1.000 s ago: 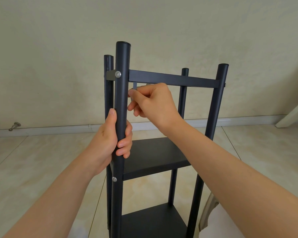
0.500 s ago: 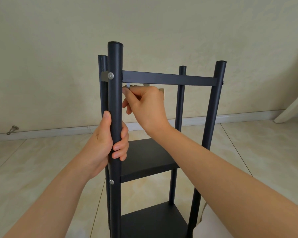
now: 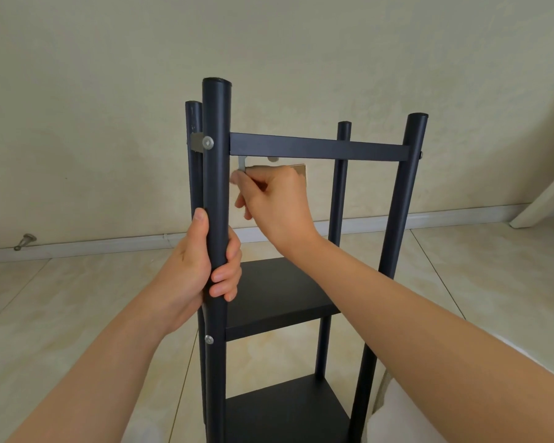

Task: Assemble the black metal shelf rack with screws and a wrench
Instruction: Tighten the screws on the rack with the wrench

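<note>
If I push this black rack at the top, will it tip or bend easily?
Likely tippy: the rack is tall and narrow, and the left hand grips its near post, perhaps to steady it. Probably stiff, not floppy: that post and the middle shelf look like rigid metal, joined by a screw.

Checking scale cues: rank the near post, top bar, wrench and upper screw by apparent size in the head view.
1. near post, enlarged by closeness to the camera.
2. top bar.
3. wrench and upper screw: unranked; the right hand hides most of the wrench, and its visible tip looks screw-sized.
</note>
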`<state>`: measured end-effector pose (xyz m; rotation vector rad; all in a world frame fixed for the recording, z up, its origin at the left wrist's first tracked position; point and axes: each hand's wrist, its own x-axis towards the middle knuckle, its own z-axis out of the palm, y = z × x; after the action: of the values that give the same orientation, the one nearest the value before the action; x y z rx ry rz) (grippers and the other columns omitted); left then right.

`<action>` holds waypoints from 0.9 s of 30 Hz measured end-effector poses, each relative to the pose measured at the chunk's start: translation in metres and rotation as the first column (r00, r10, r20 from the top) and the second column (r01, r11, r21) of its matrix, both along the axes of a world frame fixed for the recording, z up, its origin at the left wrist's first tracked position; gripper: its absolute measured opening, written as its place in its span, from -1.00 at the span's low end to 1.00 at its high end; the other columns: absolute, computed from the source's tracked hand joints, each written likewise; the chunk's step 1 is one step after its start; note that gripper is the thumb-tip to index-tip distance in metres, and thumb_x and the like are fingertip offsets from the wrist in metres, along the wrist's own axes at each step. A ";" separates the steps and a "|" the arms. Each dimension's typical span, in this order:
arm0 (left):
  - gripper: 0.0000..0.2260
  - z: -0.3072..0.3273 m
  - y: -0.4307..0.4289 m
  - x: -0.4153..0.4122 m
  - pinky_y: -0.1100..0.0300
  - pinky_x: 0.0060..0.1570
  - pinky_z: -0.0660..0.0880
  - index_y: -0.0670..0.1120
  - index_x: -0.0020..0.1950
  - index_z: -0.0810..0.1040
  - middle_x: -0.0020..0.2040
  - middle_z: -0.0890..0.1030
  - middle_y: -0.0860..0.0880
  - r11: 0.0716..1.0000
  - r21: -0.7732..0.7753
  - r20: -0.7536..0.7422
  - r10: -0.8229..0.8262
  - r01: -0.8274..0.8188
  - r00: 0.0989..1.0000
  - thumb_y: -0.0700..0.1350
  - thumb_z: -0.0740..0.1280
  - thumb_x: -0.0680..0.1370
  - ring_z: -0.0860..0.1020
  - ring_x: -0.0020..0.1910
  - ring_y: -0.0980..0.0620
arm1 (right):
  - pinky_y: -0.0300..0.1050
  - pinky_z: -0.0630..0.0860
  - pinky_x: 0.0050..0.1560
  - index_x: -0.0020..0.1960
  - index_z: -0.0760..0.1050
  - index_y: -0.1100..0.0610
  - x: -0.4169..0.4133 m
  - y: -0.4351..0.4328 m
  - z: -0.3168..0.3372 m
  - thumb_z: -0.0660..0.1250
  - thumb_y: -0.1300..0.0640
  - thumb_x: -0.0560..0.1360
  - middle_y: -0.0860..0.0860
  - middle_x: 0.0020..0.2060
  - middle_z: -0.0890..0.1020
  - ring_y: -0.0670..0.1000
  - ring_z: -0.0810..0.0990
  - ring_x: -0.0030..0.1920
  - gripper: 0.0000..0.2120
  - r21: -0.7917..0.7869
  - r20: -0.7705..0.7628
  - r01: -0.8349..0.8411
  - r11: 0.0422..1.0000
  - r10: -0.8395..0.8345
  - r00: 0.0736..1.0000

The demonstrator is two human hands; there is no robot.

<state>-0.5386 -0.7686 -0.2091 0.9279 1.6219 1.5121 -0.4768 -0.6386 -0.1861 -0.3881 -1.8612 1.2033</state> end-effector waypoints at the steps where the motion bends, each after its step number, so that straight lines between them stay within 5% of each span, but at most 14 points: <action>1: -0.42 0.000 0.000 0.000 0.19 -0.50 0.41 -0.01 -0.39 0.43 -0.52 0.25 0.00 1.000 0.003 0.000 -0.003 0.003 1.000 0.45 -0.01 0.44 0.24 -0.59 0.05 | -0.15 0.45 -0.28 -0.30 0.58 0.36 0.003 0.000 0.001 0.30 0.22 0.58 0.15 -0.49 0.55 -0.01 0.44 -0.47 -0.67 -0.031 0.032 -0.021 0.999 0.022 0.999; 7: -0.43 0.002 0.000 0.004 0.18 -0.49 0.41 0.00 -0.40 0.44 -0.52 0.25 0.01 1.000 0.012 0.001 -0.008 0.008 1.000 0.44 -0.01 0.44 0.23 -0.58 0.05 | -0.18 0.30 -0.30 -0.44 0.53 0.16 0.018 -0.002 0.019 0.34 0.20 0.54 -0.06 -0.63 0.33 -0.06 0.27 -0.52 -0.63 -0.151 0.101 -0.105 0.983 0.121 0.988; 14: -0.43 0.004 0.002 0.007 0.18 -0.49 0.41 0.00 -0.42 0.44 -0.53 0.25 0.00 1.000 -0.001 0.002 0.013 -0.013 1.000 0.41 -0.04 0.46 0.23 -0.58 0.04 | -0.16 0.31 -0.31 -0.37 0.61 0.16 0.026 -0.003 0.028 0.34 0.20 0.55 -0.09 -0.62 0.38 -0.08 0.33 -0.51 -0.68 -0.209 0.074 -0.135 0.969 0.153 0.986; 19: -0.43 0.005 0.002 0.006 0.18 -0.51 0.42 0.00 -0.42 0.45 -0.53 0.25 -0.01 1.000 -0.007 0.003 0.022 -0.022 1.000 0.41 -0.03 0.45 0.23 -0.58 0.04 | -0.15 0.38 -0.25 -0.56 0.47 -0.06 0.025 0.000 0.027 0.32 0.22 0.56 0.04 -0.52 0.53 0.02 0.51 -0.43 -0.48 -0.142 0.082 -0.117 0.983 0.130 0.988; 27: -0.43 0.001 0.001 0.002 0.19 -0.50 0.43 0.02 -0.41 0.46 -0.53 0.26 0.00 1.000 -0.006 -0.002 0.011 -0.011 1.000 0.45 0.00 0.41 0.25 -0.58 0.05 | -0.27 0.43 -0.28 -0.36 0.59 0.15 0.017 -0.004 0.018 0.29 0.19 0.61 0.01 -0.48 0.62 -0.15 0.52 -0.53 -0.64 -0.052 0.080 -0.090 0.995 0.094 0.992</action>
<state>-0.5364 -0.7681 -0.2081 0.9191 1.6342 1.5135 -0.4601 -0.6431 -0.1685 -0.3870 -1.9420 1.3137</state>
